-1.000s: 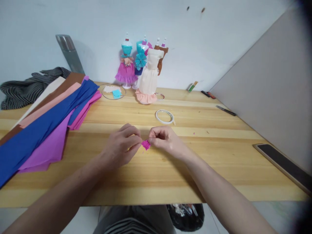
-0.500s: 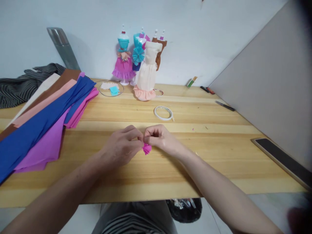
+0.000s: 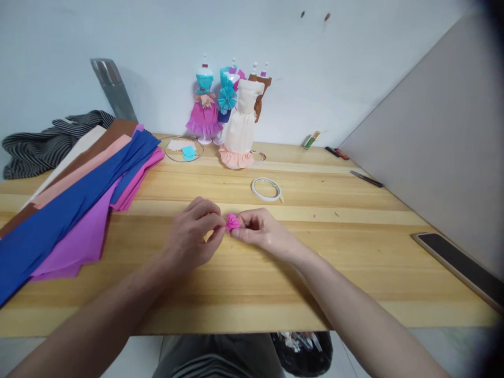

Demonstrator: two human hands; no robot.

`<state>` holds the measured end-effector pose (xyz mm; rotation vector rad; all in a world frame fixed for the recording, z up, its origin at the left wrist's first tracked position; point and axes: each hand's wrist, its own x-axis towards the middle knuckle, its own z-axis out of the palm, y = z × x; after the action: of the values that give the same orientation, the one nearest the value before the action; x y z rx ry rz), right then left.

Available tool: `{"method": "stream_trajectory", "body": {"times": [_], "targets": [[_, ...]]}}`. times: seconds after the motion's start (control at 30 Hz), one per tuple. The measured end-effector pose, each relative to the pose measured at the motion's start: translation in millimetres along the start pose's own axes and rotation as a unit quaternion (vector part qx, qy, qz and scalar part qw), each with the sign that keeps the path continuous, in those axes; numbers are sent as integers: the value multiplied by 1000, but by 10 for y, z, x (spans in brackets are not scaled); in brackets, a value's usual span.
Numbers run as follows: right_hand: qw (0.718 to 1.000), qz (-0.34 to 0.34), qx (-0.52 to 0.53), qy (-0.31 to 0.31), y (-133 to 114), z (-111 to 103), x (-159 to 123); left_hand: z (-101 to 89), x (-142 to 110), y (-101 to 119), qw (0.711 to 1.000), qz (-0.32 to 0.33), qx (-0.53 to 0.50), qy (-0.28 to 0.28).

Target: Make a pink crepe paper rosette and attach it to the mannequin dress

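Two bare hands meet over the near middle of a wooden table (image 3: pixel 252 294), a small gathered piece of pink paper (image 3: pixel 233 222) between them. The left hand (image 3: pixel 192 231) has its thumb and forefinger closed on the paper's narrower left end; the right hand (image 3: pixel 263 228) is clamped on its right edge, between thumb and curled fingers.

Just beyond the hands lies a white ring of tape (image 3: pixel 255 193), the nearest sizeable object on their far side. Farther back, near the wall, a cream dress (image 3: pixel 241 126) with a peach ruffle stands in front, partly blocking a brown outfit (image 3: pixel 264 84) and a form with a blue rosette (image 3: pixel 227 98). To their left stands a form in a pink skirt (image 3: pixel 203 118), and near it a thin hoop (image 3: pixel 185 160) surrounds pale scraps and a blue square (image 3: pixel 189 152).

Long colored sheets (image 3: pixel 66 218) cover much of the left side, alongside a striped cloth (image 3: pixel 31 147) and a tilted gray bottle (image 3: pixel 114 86). At right are a slim dark tool (image 3: pixel 366 178) and, nearer, a dark flat slab (image 3: pixel 459 262). Below the table's near edge sits a black-lined bin (image 3: pixel 301 357) holding scraps.
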<state>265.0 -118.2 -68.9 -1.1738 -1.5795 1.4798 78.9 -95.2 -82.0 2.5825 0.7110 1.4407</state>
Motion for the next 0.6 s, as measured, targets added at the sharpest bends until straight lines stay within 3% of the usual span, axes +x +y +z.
{"method": "stream_trajectory", "body": {"times": [0.23,0.43,0.6], "targets": [[999,-20,38,1,87,141,36,51,-39,-13,999,-31,-2,28],[999,-9,33,-23,40,76,10,46,-34,-25,999,-32,-10,34],[998,-14,36,44,-6,-43,-3,25,-24,-21,1000,-13,-8,14]]}}
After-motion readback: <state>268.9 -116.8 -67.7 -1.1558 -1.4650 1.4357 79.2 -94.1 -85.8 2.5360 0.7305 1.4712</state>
